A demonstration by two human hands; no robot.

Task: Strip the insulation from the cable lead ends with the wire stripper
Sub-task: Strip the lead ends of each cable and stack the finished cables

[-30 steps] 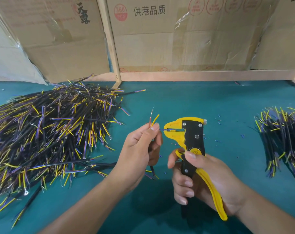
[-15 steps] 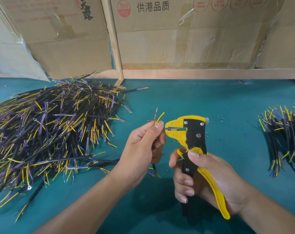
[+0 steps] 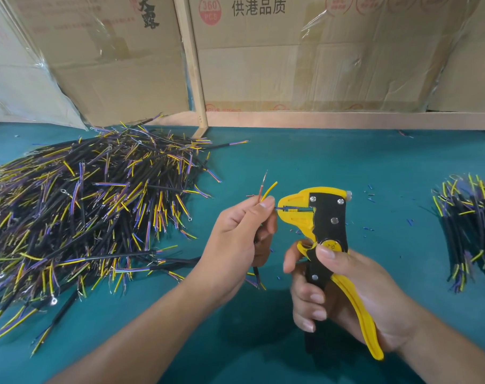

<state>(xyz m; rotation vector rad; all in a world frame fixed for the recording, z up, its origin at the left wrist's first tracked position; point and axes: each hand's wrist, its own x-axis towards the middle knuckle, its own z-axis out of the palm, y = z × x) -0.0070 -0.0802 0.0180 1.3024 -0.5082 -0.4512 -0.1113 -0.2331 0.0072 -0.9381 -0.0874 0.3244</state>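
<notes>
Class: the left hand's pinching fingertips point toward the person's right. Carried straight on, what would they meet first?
Most likely the yellow jaws of the wire stripper: the left hand already feeds a blue lead between them, though the gap's depth is unclear.

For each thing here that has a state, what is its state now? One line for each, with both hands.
left hand: pinches the cable, blue lead fed into the stripper
right hand: grips the wire stripper handles
wire stripper: upright, blue lead in its jaws
cable: red lead bare at tip, yellow lead still insulated
left cable pile: loose heap on the mat
right cable pile: smaller heap
insulation bits: scattered on the mat
</notes>
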